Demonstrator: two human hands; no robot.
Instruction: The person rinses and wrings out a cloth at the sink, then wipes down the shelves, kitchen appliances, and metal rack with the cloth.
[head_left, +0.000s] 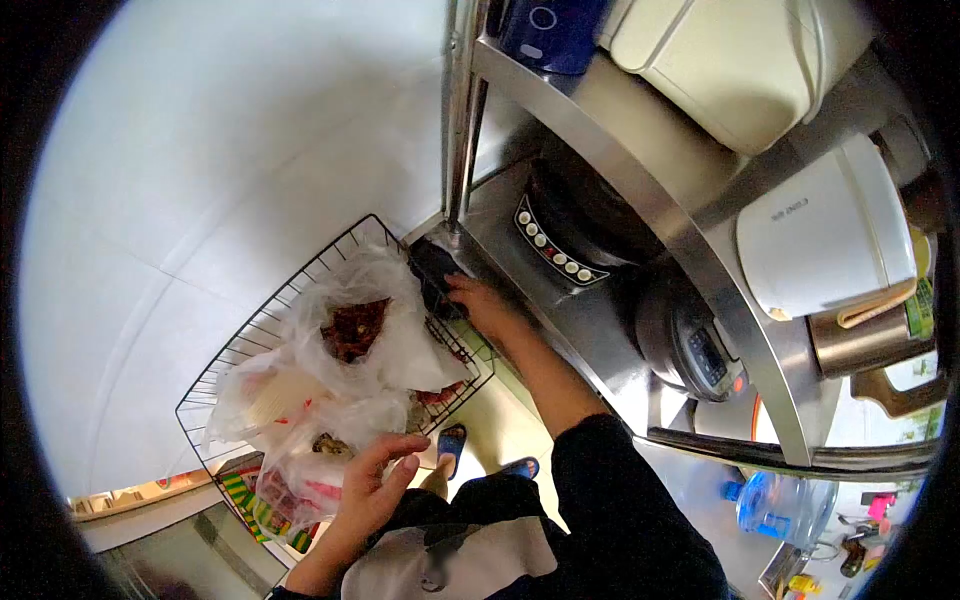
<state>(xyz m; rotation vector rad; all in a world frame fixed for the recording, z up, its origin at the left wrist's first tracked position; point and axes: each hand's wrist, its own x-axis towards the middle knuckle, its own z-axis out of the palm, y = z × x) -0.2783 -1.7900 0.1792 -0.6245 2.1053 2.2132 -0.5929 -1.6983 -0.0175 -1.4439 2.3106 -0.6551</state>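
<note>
Basket [262, 325], black wire, is seen tilted across the centre left of the frame, right up by the pale wall [170, 180]. It's pretty stuffed with thin plastic bags. A dark reddish-brown lot is bundled in the upper bag [405, 335], something pale is wrapped in the left bag [270, 400], and the lower bag [295, 465] is bunched toward the bottom corner. A green-and-yellow striped pack [245, 490] can be spotted at the lower left, by the basket's bottom corner.

Hands-wise: the left hand [375, 485] is held at the basket's lower right, just beside the lower bag, fingers loosely bent with a narrow gap to the thumb. Whether the plastic is actually touched can't be told. The right hand [490, 308] is stretched to the basket's right side, near frame centre, fingertips at a dark bundle [433, 272] by the rim. Its grip is mostly hidden, so whether anything's held can't be told.

Off to the right, a black cooker [560, 235] with a row of white buttons and a rounder cooker [685, 345] are parked on a metal shelf [590, 325]. A white bin [825, 230] is placed further right, and a blue water jug [790, 505] is seen lower right.
</note>
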